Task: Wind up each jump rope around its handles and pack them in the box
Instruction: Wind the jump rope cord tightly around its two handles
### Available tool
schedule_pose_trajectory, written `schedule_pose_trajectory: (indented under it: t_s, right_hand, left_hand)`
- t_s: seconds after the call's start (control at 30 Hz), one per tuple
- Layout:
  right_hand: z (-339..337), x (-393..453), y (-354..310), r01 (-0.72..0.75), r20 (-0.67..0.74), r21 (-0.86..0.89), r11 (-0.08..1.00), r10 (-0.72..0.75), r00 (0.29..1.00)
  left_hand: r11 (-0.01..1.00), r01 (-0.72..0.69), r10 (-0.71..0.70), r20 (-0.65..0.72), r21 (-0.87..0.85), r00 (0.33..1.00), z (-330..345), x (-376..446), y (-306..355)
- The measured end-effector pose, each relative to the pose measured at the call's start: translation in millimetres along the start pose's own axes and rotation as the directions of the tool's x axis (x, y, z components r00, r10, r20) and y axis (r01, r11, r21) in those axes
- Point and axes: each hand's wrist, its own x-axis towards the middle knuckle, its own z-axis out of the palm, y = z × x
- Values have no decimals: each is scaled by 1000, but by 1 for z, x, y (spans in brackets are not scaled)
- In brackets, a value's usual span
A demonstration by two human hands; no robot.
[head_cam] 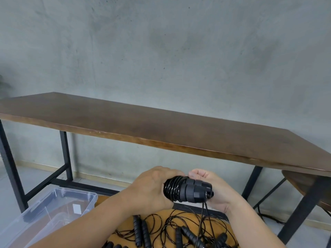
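Left hand (152,188) wraps the coiled end of the jump rope (186,191), right hand (213,188) cups the handle end, fingers curled round it. Loose cord drops from the bundle to more ropes (172,231) tangled below. Lower left, the clear plastic box (53,208) sits open, apparently holding only a white label.

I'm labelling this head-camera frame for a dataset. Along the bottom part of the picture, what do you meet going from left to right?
Clear plastic box → left hand → wound jump rope held between both hands → right hand → black table leg.
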Motion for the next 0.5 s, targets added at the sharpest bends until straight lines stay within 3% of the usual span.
schedule_pose_trajectory:
  t_s: [0.13, 0.23, 0.5]
  right_hand:
    - [12, 1, 21, 6, -93, 231, 973, 16, 996]
    - [22, 2, 31, 45, -122, 339, 940, -4, 992]
    - [49, -12, 45, -6, -207, 236, 972, 56, 977]
  left_hand:
    - [986, 77, -86, -57, -146, 995, 2, -1, 2]
    - [978, 140, -154, -79, -156, 985, 6, 1, -1]
    - [977, 214, -210, -208, 0, 955, 8, 13, -9]
